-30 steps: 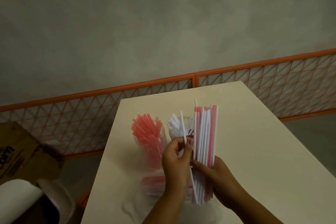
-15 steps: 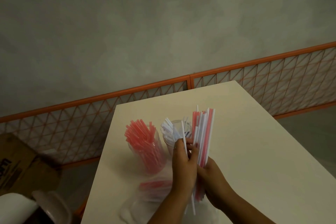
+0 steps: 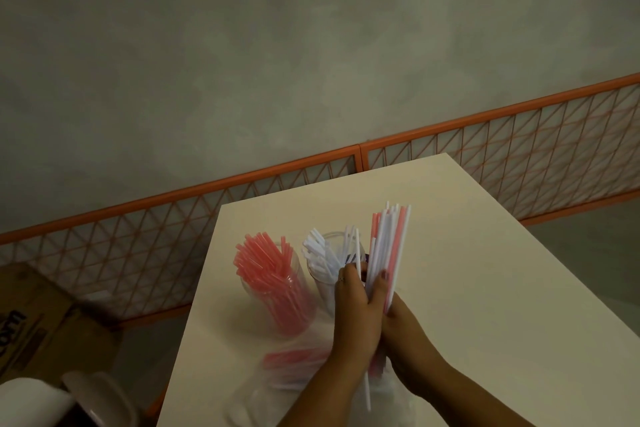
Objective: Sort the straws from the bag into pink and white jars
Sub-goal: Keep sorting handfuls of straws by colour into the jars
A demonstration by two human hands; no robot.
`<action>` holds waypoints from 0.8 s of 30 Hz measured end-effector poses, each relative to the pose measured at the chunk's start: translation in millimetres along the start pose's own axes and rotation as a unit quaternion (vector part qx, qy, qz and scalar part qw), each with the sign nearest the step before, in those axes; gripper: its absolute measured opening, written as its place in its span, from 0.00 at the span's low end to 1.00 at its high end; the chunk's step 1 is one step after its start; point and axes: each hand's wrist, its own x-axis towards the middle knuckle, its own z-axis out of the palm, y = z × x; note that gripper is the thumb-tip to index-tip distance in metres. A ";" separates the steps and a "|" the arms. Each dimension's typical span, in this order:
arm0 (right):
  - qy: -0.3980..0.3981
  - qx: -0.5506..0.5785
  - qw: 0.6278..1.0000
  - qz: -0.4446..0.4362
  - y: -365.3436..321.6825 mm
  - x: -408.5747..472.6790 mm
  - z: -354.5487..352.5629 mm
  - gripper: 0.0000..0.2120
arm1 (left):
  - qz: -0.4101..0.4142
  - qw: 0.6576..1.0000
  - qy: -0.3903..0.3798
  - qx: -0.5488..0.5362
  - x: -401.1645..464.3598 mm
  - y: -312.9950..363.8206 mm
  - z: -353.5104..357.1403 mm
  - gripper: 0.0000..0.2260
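1. The straws (image 3: 388, 253) look light, thin and slippery — best pinched mid-length, likely to bend if squeezed.
2. The right hand (image 3: 405, 329) wraps the mixed bundle near its lower half; the left hand (image 3: 353, 315) pinches one white straw (image 3: 358, 253) beside it — above the white jar (image 3: 323, 274), right of the pink jar (image 3: 277, 291).

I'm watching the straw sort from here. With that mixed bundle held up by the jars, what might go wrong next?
1. The right hand holds a mixed bundle upright; pulling the single white straw with the left hand may drag neighbours loose.
2. The white jar sits right behind the hands, so a knuckle could tip it.
3. The pink jar stands close beside it; a straw might land in the wrong one.
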 end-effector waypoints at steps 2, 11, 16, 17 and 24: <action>0.002 -0.011 1.000 -0.008 -2.6 0.7 0.5 0.13 | -0.005 1.000 -0.002 0.000 1.2 1.3 -0.3 0.14; -0.014 0.001 1.000 0.003 -0.9 5.6 0.1 0.13 | -0.002 1.000 -0.016 -0.001 6.9 10.6 -4.9 0.12; -0.014 0.001 0.999 0.041 2.0 9.1 -1.2 0.16 | 0.005 1.000 -0.020 0.020 9.1 10.5 -5.3 0.07; -0.013 0.007 0.999 0.047 1.8 9.8 -1.8 0.16 | 0.005 0.999 -0.021 0.024 10.0 10.7 -5.5 0.07; -0.011 0.041 0.998 0.044 3.6 14.6 -3.5 0.12 | -0.008 0.999 -0.045 0.019 17.5 11.9 -6.0 0.13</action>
